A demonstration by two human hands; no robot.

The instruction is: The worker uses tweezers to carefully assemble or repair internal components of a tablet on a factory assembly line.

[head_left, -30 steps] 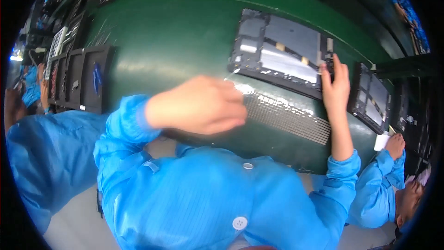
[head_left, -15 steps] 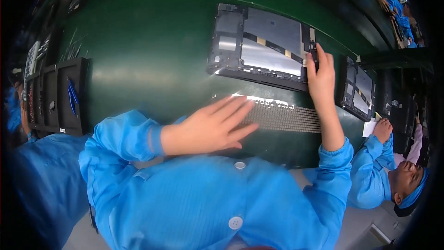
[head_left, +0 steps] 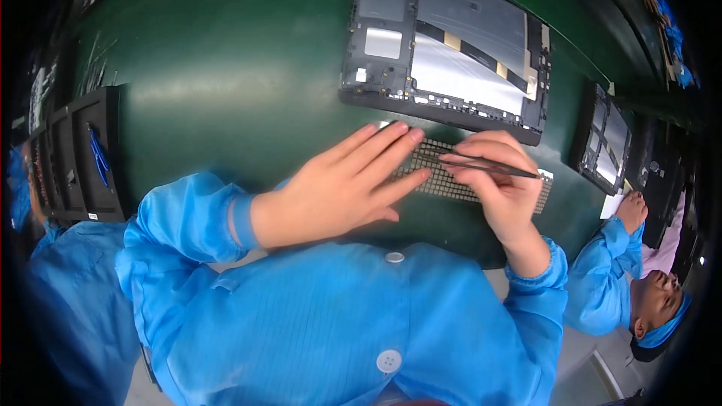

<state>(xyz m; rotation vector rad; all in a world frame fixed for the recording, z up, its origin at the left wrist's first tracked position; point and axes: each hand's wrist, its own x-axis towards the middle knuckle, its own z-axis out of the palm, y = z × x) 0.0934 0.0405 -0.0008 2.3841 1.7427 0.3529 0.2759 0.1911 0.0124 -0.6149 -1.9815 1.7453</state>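
Dark green bench top (head_left: 226, 90) spreads out before us, glossy, with a pale streak of light across it. Closest to us is our own blue smock (head_left: 338, 316), its sleeves gathered at the wrists. Our left hand (head_left: 338, 180) lies flat with loose, spread fingers, grasping nothing that we can see, its fingertips over the left end of a sheet of small squares (head_left: 451, 184). Our right hand (head_left: 508, 188) pinches dark tweezers (head_left: 515, 171) between thumb and fingers. They point leftward across the sheet, toward the left fingers; whether the tips grip anything, we cannot tell.

That sheet lies directly beneath both hands, its long axis running roughly left to right, its right end dipping toward us. Just beyond it, away from our fingers, sits an open device (head_left: 451, 68), long side nearly parallel to the sheet. Both hands are near its closer edge, neither seeming to hold it.

Off to the left stands a black tray (head_left: 68, 124) with a blue tool (head_left: 98, 156) in it. To the right lies a second device (head_left: 604, 139), and past it a co-worker's hand (head_left: 632, 210) rests by a white paper (head_left: 611, 206).
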